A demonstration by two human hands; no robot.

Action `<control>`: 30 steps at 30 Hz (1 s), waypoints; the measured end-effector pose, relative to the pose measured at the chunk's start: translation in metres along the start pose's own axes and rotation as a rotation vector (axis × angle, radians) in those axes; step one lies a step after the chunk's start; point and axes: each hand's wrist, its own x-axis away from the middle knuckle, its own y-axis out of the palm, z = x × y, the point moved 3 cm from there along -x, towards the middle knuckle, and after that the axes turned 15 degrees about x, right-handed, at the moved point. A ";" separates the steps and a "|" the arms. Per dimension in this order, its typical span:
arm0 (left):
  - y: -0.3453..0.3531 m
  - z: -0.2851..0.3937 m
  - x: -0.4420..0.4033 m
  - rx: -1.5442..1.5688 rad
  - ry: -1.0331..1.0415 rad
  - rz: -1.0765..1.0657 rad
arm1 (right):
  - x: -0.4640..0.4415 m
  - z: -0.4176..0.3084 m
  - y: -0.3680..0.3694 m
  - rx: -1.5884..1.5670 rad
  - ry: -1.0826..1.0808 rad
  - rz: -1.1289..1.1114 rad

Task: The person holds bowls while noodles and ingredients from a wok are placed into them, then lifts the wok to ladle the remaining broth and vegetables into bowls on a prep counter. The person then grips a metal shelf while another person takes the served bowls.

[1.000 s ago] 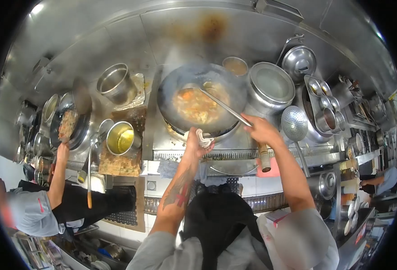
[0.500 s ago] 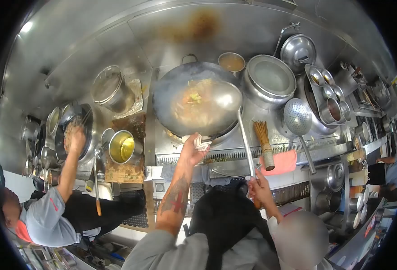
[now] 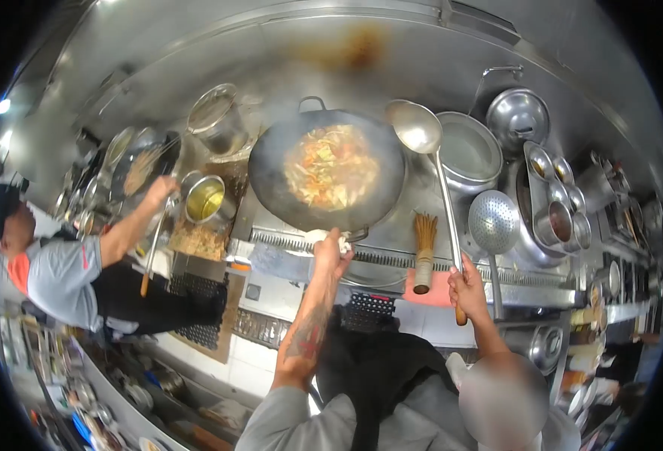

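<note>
Chopped vegetables and sauce [image 3: 330,167] lie steaming in a large black wok [image 3: 271,192] at the centre. At the wok's near edge, my left hand [image 3: 333,254] is wrapped round a folded white cloth [image 3: 318,237] against the near handle. My right hand [image 3: 466,288] grips the handle of a long steel ladle [image 3: 415,126]. The ladle's bowl is raised over the wok's right edge, beside a lidded pot. A bamboo brush [image 3: 424,255] stands on a pink cloth [image 3: 438,289], between the wok and my right hand.
A perforated skimmer [image 3: 494,223] and a lidded steel pot [image 3: 468,150] are on the right. A pot of yellow oil [image 3: 205,199] stands left. Further left a co-worker [image 3: 61,263] reaches towards a second wok [image 3: 167,159]. Sauce containers [image 3: 554,223] are at the far right.
The ladle has left the food and swung up to the right with my right hand. My left hand keeps the cloth at the wok. The co-worker's hand has drawn back from the second wok.
</note>
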 end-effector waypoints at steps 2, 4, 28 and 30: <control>0.001 -0.008 0.025 0.012 0.075 0.046 | -0.011 0.002 -0.024 0.097 -0.001 0.024; 0.005 -0.015 0.040 0.141 0.076 -0.061 | -0.014 -0.012 -0.041 0.133 -0.014 -0.050; -0.148 -0.083 0.439 0.558 1.050 0.413 | 0.058 -0.195 0.211 1.365 -1.204 -0.886; -0.168 -0.077 0.473 0.560 1.098 0.511 | 0.082 -0.152 0.247 0.984 -0.882 -1.456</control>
